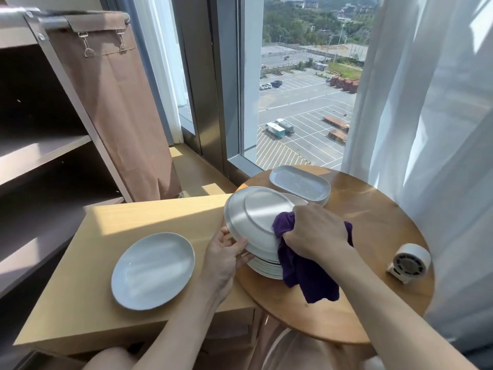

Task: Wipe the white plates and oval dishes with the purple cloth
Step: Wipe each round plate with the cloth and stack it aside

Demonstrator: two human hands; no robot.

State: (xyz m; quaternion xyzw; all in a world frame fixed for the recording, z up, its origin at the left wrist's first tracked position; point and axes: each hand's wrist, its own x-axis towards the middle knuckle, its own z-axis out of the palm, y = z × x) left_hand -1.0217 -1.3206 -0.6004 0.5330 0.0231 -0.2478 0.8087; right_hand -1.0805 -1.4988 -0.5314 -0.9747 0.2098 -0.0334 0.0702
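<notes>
My left hand grips the near rim of a white plate, held tilted with its underside up above a stack of white plates. My right hand holds the purple cloth bunched against the plate's right side; the cloth's loose end hangs down over the stack. One white oval plate lies face up on the light wooden table to the left. A small stack of white oval dishes sits at the back of the round wooden table.
A small white round device stands at the round table's right edge. A brown shelving cart with a fabric bag stands on the left. The window and a sheer white curtain are behind and to the right.
</notes>
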